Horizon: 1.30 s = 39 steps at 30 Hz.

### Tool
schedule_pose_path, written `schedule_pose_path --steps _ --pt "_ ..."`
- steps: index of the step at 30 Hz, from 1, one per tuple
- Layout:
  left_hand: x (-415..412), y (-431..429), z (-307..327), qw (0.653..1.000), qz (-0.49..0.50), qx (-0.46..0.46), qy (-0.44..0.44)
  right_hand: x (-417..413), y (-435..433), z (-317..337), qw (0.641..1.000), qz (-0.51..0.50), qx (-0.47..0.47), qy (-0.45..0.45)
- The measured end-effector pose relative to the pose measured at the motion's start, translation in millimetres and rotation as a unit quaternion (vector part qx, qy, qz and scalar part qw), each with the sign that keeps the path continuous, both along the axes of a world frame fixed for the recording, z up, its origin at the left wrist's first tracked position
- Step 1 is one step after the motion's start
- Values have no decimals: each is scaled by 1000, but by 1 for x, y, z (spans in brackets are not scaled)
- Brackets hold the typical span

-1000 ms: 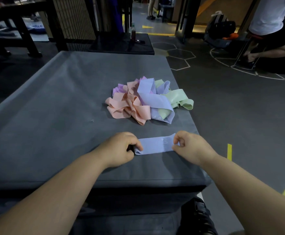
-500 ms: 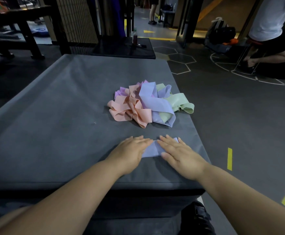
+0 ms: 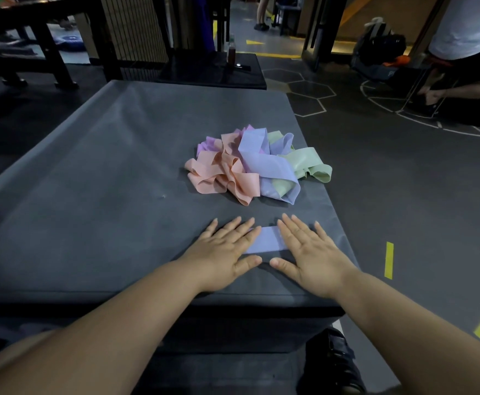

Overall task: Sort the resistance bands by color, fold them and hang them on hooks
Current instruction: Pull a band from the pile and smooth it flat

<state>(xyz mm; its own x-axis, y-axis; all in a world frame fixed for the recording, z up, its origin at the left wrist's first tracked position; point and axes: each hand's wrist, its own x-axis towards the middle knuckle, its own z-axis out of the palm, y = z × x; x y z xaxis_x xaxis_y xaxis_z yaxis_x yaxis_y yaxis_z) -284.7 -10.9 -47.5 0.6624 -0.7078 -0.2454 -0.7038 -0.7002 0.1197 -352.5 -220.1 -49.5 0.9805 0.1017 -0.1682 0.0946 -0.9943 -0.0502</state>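
Closest to the camera, a dark shoe [image 3: 332, 363] shows below the near edge of a large grey padded mat [image 3: 90, 195], just under the right forearm. Both bare forearms reach forward over that near edge.

The left hand [image 3: 224, 252] lies palm down on the mat, fingers spread and flat, gripping nothing; its fingertips and thumb side cover the left end of a folded lavender-blue band [image 3: 265, 240]. The right hand [image 3: 310, 252] lies the same way, flat and fully open, palm down over the right end of the band. Between the two hands a short flat stretch of the band shows, lying on the mat close to its near edge and towards its right side. The two thumbs point at each other just in front of the band, a little apart.

Farther along the mat, towards its right edge and about midway to the far edge, sits a loose heap of bands [image 3: 258, 166]. Peach bands [image 3: 221, 175] make up its left and near part, a lavender-blue one [image 3: 264, 161] drapes across the middle, pale green ones [image 3: 310, 163] spill to the right near the mat's right edge, and a bit of pink-purple [image 3: 207, 145] shows at the far left of the heap.

Beyond the far edge stands a low dark platform [image 3: 204, 72] with a small bottle [image 3: 231, 52] on it. On the floor to the right are yellow tape marks [image 3: 388, 259].
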Motion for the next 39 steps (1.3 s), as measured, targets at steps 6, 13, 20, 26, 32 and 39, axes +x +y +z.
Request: schedule_pose_path --steps 6,13,20,26,32,39 --pt "2 0 -3 1000 -4 10 6 1 -3 -4 1000 -11 16 2" --pt "2 -1 -3 1000 -2 8 11 1 -5 -3 999 -12 32 12" --pt "-3 2 -1 1000 4 16 -7 -1 -10 -5 1000 -26 7 5" --pt "0 0 -1 999 9 28 13 -1 -6 -4 999 -40 0 19" --pt "-3 3 0 1000 16 8 20 -3 -5 -3 998 -53 27 7" --pt "-3 13 0 999 27 18 24 -3 -9 -2 997 -69 23 6"
